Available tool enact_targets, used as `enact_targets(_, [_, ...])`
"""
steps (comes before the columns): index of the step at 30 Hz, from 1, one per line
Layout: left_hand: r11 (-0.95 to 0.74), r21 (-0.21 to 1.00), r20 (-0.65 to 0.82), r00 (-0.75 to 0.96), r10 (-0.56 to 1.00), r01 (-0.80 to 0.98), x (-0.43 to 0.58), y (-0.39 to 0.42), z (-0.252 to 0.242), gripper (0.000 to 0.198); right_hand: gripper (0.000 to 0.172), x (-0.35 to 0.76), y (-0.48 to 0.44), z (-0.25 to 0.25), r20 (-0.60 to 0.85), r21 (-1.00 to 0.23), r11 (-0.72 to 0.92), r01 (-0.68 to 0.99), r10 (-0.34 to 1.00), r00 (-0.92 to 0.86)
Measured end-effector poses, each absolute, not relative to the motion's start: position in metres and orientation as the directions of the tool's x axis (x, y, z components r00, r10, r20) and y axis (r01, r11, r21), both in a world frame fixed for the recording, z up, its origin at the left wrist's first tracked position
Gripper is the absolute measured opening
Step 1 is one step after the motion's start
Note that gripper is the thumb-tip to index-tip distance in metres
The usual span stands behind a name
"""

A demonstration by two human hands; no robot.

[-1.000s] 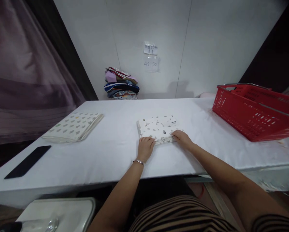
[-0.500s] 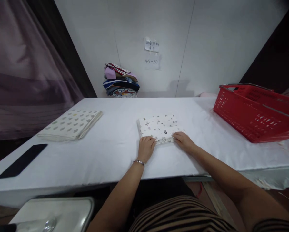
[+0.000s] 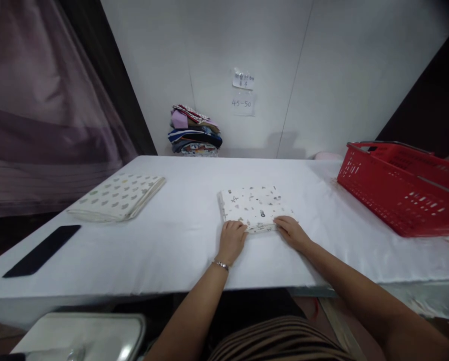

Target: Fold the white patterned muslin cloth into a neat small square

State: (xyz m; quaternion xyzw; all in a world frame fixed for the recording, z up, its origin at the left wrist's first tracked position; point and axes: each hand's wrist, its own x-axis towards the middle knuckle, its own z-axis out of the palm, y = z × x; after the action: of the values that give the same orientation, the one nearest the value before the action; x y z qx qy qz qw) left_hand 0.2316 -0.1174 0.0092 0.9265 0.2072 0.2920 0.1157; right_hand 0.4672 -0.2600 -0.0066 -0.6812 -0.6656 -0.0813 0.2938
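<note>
In front of me on the white-covered table lies a folded white cloth with small scattered prints. My left hand is closed on its near left corner, fingers bent over the edge. At the near right part of the same edge, my right hand pinches the cloth, its thumb mostly hidden. The folded layers show along the near edge between both hands. The cloth rests flat on the table.
A second folded cloth with grey heart-like shapes lies on the left, beside a dark flat strip. The red basket stands at right. Against the wall is a stack of folded fabrics. The table's front edge is close to me.
The whole view has shifted slightly, so things appear a little lower and further right. Both hands stay at the near edge of the folded cloth.
</note>
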Motion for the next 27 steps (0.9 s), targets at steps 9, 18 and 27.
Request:
enact_targets(9, [-0.882,0.321,0.517,0.716,0.469,0.346,0.256,-0.120,0.037,0.023,0.042,0.464,-0.259,-0.012,0.527,-0.322,0.063,0.945,0.841,0.123])
enact_targets(18, [-0.872,0.217,0.405,0.773,0.489,0.438,0.274,-0.114,0.001,0.047,0.030,0.463,-0.253,0.005,0.435,-0.518,0.009,0.856,0.864,0.255])
enact_targets(27, [-0.867,0.195,0.406,0.767,0.498,0.459,0.271,-0.117,0.006,0.047,0.035,0.484,-0.134,0.034,0.461,-0.321,-0.060,0.945,0.862,0.211])
